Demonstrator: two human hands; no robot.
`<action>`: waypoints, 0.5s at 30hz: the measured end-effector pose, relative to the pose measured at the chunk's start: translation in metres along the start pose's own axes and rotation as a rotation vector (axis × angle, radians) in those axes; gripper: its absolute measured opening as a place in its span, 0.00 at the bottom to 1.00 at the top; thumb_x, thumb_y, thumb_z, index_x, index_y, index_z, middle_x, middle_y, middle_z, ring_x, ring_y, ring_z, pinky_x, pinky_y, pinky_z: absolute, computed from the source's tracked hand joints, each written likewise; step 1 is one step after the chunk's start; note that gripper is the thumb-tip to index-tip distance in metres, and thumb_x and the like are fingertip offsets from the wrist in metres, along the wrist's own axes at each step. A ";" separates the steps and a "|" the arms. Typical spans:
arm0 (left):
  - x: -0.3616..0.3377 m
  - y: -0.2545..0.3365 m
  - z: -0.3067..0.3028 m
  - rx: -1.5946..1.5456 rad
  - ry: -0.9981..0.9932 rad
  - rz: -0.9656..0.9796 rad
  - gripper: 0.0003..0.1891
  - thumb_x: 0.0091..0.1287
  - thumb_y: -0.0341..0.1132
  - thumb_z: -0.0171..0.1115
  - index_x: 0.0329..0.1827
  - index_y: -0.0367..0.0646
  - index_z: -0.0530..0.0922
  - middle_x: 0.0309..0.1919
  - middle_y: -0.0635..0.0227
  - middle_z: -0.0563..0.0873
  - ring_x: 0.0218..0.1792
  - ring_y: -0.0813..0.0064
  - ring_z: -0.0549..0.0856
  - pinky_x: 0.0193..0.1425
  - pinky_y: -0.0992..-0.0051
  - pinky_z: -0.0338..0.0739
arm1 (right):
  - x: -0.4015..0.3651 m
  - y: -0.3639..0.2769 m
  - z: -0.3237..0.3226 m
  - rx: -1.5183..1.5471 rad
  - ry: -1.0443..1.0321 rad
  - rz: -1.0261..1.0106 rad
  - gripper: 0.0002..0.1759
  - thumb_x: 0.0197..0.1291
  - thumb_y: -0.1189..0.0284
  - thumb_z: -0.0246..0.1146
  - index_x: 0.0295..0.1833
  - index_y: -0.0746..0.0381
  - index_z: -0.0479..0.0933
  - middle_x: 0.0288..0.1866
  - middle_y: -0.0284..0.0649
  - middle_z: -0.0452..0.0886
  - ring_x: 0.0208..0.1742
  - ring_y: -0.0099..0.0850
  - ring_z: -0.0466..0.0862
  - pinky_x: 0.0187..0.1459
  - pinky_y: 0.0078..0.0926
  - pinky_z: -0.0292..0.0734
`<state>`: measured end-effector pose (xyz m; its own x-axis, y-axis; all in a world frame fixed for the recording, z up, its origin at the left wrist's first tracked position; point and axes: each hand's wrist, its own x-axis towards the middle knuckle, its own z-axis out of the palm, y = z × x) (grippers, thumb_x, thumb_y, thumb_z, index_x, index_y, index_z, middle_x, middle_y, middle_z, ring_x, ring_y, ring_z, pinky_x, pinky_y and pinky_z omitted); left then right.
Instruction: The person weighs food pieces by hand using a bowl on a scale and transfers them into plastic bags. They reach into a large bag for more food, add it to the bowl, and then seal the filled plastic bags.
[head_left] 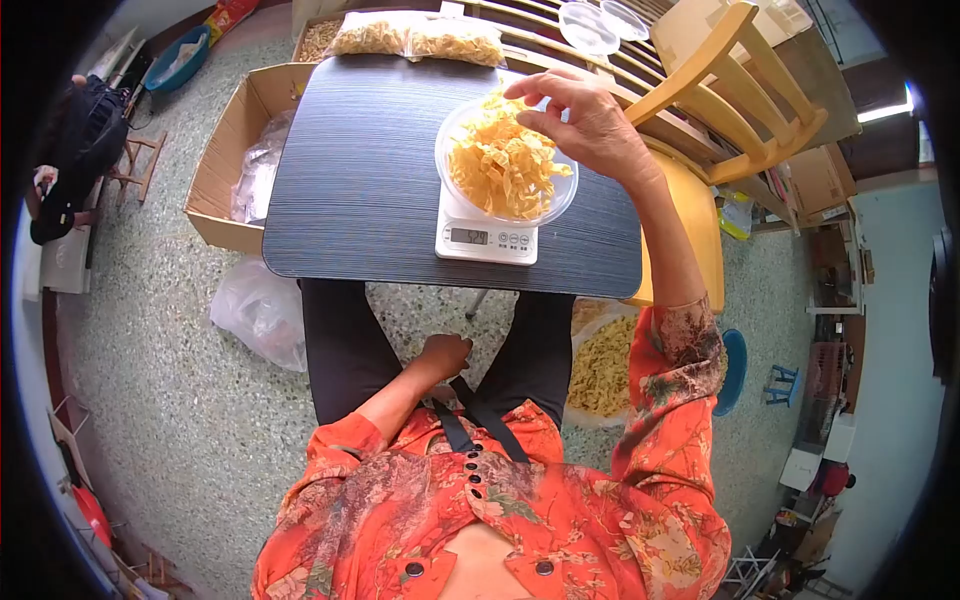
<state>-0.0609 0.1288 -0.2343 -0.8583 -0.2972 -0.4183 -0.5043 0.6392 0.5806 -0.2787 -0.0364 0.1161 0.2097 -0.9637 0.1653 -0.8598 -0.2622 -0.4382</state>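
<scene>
A digital scale [487,243] with a lit display rests near the front edge of the dark table [350,160]. On it stands a clear round bowl [566,190] heaped with thin yellow dried flakes [505,165]. My right hand [585,122] hangs over the bowl's upper right side, thumb and forefinger apart, with no piece visibly held between them. Low between my thighs is my left hand [445,357], its fingers curled closed and nothing visible in them.
Two filled clear bags [455,42] lie at the table's far edge. A cardboard box [225,150] is left of the table, a plastic bag [262,310] below it. A wooden chair [745,110] is at the right. A sack of pale pieces [603,370] sits beside my right leg.
</scene>
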 end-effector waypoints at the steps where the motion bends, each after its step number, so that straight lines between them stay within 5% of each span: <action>1: 0.000 0.000 0.002 -0.004 0.001 0.000 0.20 0.60 0.45 0.73 0.50 0.43 0.83 0.43 0.55 0.88 0.47 0.52 0.88 0.47 0.54 0.83 | 0.002 0.001 0.003 -0.001 -0.004 0.000 0.15 0.63 0.66 0.70 0.54 0.53 0.84 0.42 0.36 0.83 0.39 0.26 0.83 0.43 0.28 0.81; 4: -0.003 0.001 0.005 -0.013 0.029 0.036 0.20 0.59 0.45 0.74 0.49 0.43 0.83 0.42 0.55 0.88 0.47 0.53 0.88 0.47 0.55 0.83 | 0.011 0.004 0.009 -0.251 -0.090 -0.044 0.22 0.62 0.56 0.69 0.61 0.44 0.80 0.55 0.42 0.79 0.58 0.39 0.81 0.61 0.41 0.76; 9: -0.005 0.000 -0.001 0.001 0.022 -0.014 0.20 0.59 0.45 0.74 0.49 0.43 0.83 0.43 0.55 0.88 0.47 0.53 0.88 0.47 0.55 0.83 | 0.021 0.009 0.014 -0.333 -0.124 -0.007 0.26 0.59 0.52 0.70 0.63 0.43 0.80 0.57 0.46 0.77 0.61 0.41 0.81 0.64 0.38 0.75; 15: -0.007 0.002 -0.002 0.005 0.037 -0.015 0.21 0.59 0.46 0.74 0.50 0.43 0.83 0.44 0.56 0.88 0.49 0.53 0.88 0.48 0.55 0.82 | 0.022 0.014 0.015 -0.258 -0.223 0.021 0.20 0.61 0.57 0.71 0.57 0.49 0.83 0.54 0.41 0.80 0.50 0.37 0.83 0.55 0.37 0.78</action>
<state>-0.0557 0.1308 -0.2293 -0.8538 -0.3323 -0.4006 -0.5163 0.6383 0.5710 -0.2795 -0.0621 0.1005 0.2624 -0.9636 -0.0514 -0.9486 -0.2478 -0.1966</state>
